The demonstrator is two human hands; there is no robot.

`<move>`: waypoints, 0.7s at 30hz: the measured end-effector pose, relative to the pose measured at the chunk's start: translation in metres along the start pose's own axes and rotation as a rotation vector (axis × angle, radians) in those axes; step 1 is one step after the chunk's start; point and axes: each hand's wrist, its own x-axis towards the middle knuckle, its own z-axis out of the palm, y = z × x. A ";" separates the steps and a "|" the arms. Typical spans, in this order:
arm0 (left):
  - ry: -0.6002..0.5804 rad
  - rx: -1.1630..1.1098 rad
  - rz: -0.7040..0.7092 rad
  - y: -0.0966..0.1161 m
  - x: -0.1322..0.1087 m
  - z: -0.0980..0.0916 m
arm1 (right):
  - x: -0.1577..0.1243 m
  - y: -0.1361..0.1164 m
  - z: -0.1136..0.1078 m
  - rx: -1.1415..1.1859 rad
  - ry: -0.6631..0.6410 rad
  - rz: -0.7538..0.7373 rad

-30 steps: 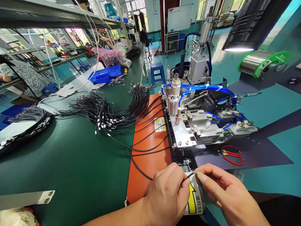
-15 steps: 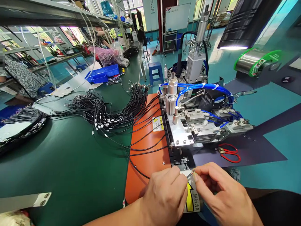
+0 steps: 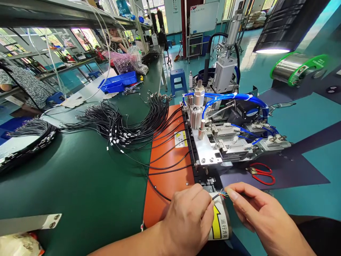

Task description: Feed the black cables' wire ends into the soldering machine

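Observation:
My left hand (image 3: 190, 217) is closed around a black cable (image 3: 162, 195) that runs in from the orange plate. Past its fingers, the cable's end splits into thin coloured wires (image 3: 222, 194), with red, blue, yellow and white among them. My right hand (image 3: 255, 209) has thumb and forefinger pinched at the tips of these wires; its other fingers are curled. Just beneath both hands lies a white label with a yellow arrow (image 3: 217, 225). Beyond them stands a metal machine with blue air hoses (image 3: 213, 142), and several black cables lead into its edge.
An orange plate (image 3: 170, 177) borders the machine's left side. Bundles of black cables (image 3: 114, 124) lie on the green table (image 3: 106, 192). Red-handled cutters (image 3: 262, 174) rest at right, below a solder wire spool (image 3: 290, 69). A blue tray (image 3: 117, 82) stands farther back.
My right hand has shifted slightly right, away from my left. The coloured wires now show fanned out between the hands. The view has moved a little.

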 end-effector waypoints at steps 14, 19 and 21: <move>-0.044 -0.086 -0.104 -0.001 0.001 -0.002 | 0.006 0.000 0.009 -0.209 0.036 -0.066; -0.066 -0.152 -0.164 -0.003 0.005 -0.007 | 0.016 -0.003 0.010 -0.176 0.034 -0.086; -0.084 -0.177 -0.184 -0.004 0.006 -0.008 | 0.021 -0.003 0.010 -0.166 0.026 -0.089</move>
